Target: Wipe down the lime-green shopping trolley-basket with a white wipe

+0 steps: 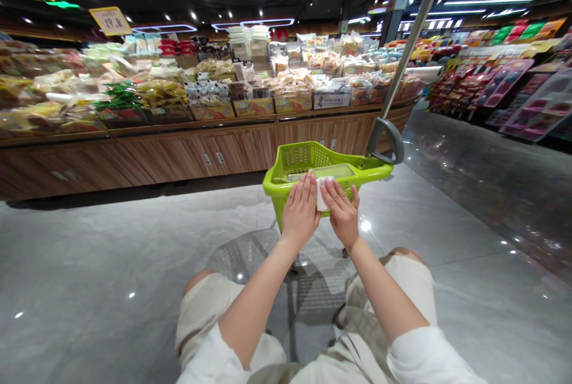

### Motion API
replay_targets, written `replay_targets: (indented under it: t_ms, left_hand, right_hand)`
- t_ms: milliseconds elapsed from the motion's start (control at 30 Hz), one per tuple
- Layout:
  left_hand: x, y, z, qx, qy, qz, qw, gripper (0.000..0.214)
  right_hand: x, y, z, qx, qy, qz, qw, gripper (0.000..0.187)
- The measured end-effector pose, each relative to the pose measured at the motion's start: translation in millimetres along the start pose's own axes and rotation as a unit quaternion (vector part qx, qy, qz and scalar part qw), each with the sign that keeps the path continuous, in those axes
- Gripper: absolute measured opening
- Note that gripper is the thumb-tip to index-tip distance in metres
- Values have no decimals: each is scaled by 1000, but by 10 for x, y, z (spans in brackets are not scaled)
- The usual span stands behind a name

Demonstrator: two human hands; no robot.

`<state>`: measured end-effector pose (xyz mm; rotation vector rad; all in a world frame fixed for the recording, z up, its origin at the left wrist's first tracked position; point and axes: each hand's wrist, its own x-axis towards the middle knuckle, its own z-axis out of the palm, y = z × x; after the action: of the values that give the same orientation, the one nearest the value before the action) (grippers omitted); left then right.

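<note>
My left hand (301,208) and my right hand (342,211) are held palm down close together above a lime-green plastic shopping basket (290,160). A white tissue or wipe (322,193) stands between them, with the fingers of both hands against it. Beneath the hands, a flat translucent packet (335,172) lies in the basket. Most of the basket's inside is hidden by my hands.
A grey trolley handle (388,139) on a metal pole (415,32) rises from the basket. Ahead is a wooden display counter (201,157) piled with bagged foods (223,89). Pink-packaged goods (522,92) line the right, beside a polished grey floor (89,253).
</note>
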<state>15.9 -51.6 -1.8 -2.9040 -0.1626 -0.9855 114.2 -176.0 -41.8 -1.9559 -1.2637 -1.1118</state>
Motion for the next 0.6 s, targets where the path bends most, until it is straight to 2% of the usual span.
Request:
replay_targets:
  t_ms: [100, 200, 267, 367, 433, 500, 600]
  left_hand:
    - [5, 3, 8, 6, 5, -2, 1000, 74]
    - [12, 23, 21, 1, 15, -5, 1000, 71]
    - [12, 33, 25, -4, 19, -6, 1000, 73]
    - [4, 27, 23, -9, 19, -1, 1000, 77]
    - [0, 16, 20, -11, 20, 2, 1000, 76]
    - [0, 12, 18, -10, 23, 0, 1000, 74]
    - [6, 22, 22, -11, 26, -5, 1000, 73]
  right_hand:
    - [-50, 225, -36, -16, 67, 87, 994, 63]
    - [-45, 301, -18, -27, 151, 199, 968, 64]
    - [0, 158, 9, -17, 128, 180, 975, 63]
    - [57, -98, 23, 17, 28, 53, 998, 63]
    - [49, -94, 3, 20, 8, 17, 1000, 63]
    - [7, 70, -26, 3, 42, 53, 998, 65]
    - [-42, 320, -38, -27, 123, 166, 978, 66]
